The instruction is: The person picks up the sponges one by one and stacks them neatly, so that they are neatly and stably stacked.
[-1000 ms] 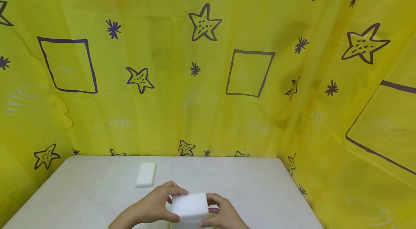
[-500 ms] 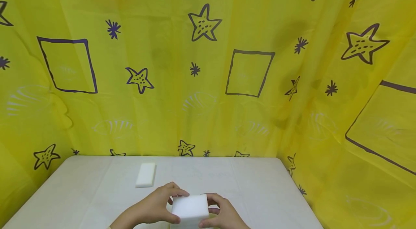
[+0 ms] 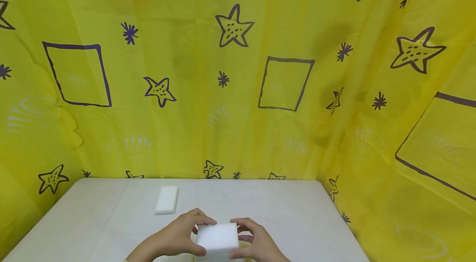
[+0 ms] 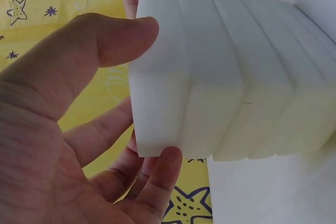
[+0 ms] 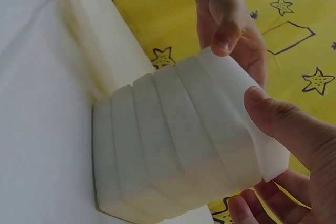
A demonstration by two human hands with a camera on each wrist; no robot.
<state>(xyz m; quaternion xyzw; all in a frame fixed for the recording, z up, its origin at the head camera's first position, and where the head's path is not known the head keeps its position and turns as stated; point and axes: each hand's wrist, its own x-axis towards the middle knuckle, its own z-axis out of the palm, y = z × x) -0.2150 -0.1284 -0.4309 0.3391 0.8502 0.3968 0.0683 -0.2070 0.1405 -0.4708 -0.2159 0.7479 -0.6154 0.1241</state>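
Observation:
Several white foam sponge blocks, each a flat rectangle, stand in a stack (image 5: 152,140) on the table. My left hand (image 3: 182,232) holds the top sponge (image 3: 217,235) at its left end, thumb on the near side and fingers on the far side. In the left wrist view that thumb lies across the edge of the top sponge (image 4: 160,82). At the right end, my right hand (image 3: 258,241) pinches the same sponge, its thumb (image 5: 268,111) on the near edge. The lower sponges (image 4: 210,61) sit slightly uneven, and the head view hides most of them.
One more white sponge (image 3: 166,200) lies flat on the white-covered table (image 3: 290,216), back and left of the stack. Yellow curtain (image 3: 193,121) with starfish prints surrounds the table at the back and sides.
My right hand's fingers have shifted slightly up and outward along the right end of the top sponge. Since the first frame that sponge has settled a little lower; my left hand has hardly moved.

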